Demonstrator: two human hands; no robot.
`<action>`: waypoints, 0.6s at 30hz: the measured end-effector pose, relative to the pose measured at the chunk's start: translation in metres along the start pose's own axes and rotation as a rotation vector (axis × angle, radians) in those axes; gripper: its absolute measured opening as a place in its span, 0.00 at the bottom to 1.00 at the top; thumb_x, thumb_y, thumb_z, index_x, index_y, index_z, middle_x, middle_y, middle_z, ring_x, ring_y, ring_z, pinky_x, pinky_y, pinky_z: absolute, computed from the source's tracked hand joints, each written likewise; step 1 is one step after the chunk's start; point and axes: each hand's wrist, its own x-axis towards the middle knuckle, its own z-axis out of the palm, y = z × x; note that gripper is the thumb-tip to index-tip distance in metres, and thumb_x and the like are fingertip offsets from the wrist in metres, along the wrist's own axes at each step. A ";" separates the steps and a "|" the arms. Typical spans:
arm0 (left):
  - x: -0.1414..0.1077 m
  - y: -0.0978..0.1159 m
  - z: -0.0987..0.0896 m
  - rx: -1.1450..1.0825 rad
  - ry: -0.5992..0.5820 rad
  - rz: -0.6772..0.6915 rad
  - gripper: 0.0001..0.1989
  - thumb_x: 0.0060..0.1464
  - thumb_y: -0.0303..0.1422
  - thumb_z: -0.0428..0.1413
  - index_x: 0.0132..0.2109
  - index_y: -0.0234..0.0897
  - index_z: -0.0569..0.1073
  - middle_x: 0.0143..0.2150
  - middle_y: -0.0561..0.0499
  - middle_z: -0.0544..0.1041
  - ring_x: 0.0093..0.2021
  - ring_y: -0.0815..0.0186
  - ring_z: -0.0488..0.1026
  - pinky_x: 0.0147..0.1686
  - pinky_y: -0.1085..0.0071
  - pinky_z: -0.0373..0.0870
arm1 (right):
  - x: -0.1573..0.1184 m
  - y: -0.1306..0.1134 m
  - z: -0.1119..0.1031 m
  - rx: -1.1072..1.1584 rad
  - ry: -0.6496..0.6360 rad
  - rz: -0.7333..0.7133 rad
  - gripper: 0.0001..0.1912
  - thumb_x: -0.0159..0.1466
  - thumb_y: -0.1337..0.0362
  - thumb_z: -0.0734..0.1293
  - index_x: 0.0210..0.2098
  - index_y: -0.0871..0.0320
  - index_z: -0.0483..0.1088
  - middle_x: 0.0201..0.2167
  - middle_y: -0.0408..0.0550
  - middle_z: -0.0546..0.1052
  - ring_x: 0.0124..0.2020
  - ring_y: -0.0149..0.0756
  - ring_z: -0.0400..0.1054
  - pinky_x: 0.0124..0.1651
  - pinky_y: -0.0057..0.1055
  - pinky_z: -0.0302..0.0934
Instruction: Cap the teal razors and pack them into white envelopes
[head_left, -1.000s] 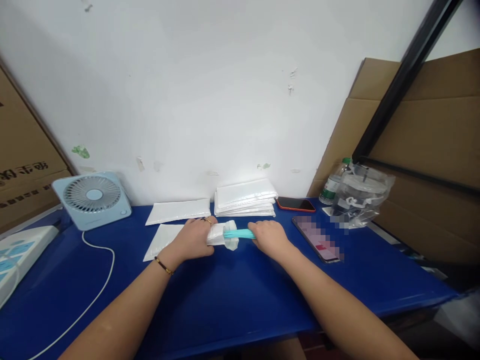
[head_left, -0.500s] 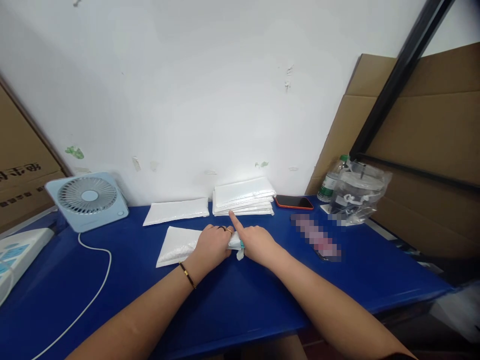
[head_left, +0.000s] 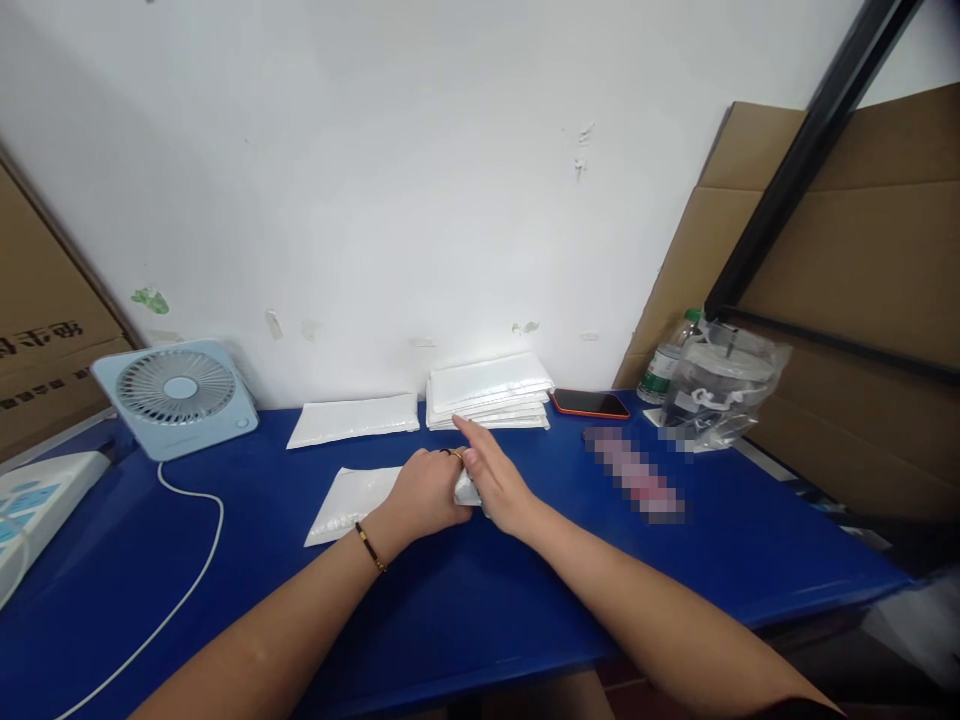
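Observation:
My left hand [head_left: 431, 488] is closed round the right part of a white padded envelope [head_left: 351, 503], whose left part lies on the blue table. A crumpled whitish end [head_left: 466, 489] sticks out between my two hands. My right hand [head_left: 499, 480] presses against that end with its palm, its fingers stretched out and pointing up and left. Behind the hands lies a stack of white padded envelopes [head_left: 491, 385]. Left of the stack is another single envelope [head_left: 356, 419], flat on the table.
On the blue table [head_left: 465, 620] a light blue fan [head_left: 180, 395] with a white cable and a white power strip [head_left: 45, 510] are at left. At right lie a red-edged phone [head_left: 591, 404], a blurred item [head_left: 634, 472], a bottle [head_left: 660, 370] and a plastic-wrapped container [head_left: 720, 385].
My right hand has gone from a pointing finger to straightened fingers with the palm against the envelope's end. The envelope's left corner has shifted slightly down and left.

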 end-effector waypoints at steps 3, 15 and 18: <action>-0.002 0.000 -0.003 -0.030 -0.015 0.061 0.15 0.40 0.34 0.57 0.39 0.37 0.70 0.37 0.48 0.75 0.39 0.57 0.72 0.39 0.64 0.62 | 0.001 -0.004 -0.005 0.018 -0.102 0.011 0.26 0.68 0.53 0.49 0.64 0.53 0.49 0.65 0.47 0.52 0.66 0.37 0.42 0.66 0.42 0.40; -0.047 -0.009 -0.037 -0.111 -0.120 0.245 0.44 0.34 0.30 0.63 0.60 0.53 0.57 0.60 0.52 0.63 0.63 0.51 0.52 0.61 0.50 0.42 | -0.005 0.001 -0.075 0.030 -0.629 -0.097 0.19 0.51 0.70 0.67 0.43 0.57 0.66 0.46 0.48 0.67 0.48 0.37 0.63 0.48 0.34 0.60; -0.084 0.015 -0.029 -0.202 0.026 0.037 0.27 0.44 0.34 0.61 0.53 0.47 0.66 0.52 0.51 0.70 0.51 0.60 0.68 0.51 0.64 0.62 | -0.007 -0.008 -0.069 0.007 -0.714 -0.177 0.29 0.46 0.63 0.73 0.47 0.55 0.66 0.52 0.49 0.64 0.54 0.41 0.58 0.56 0.38 0.54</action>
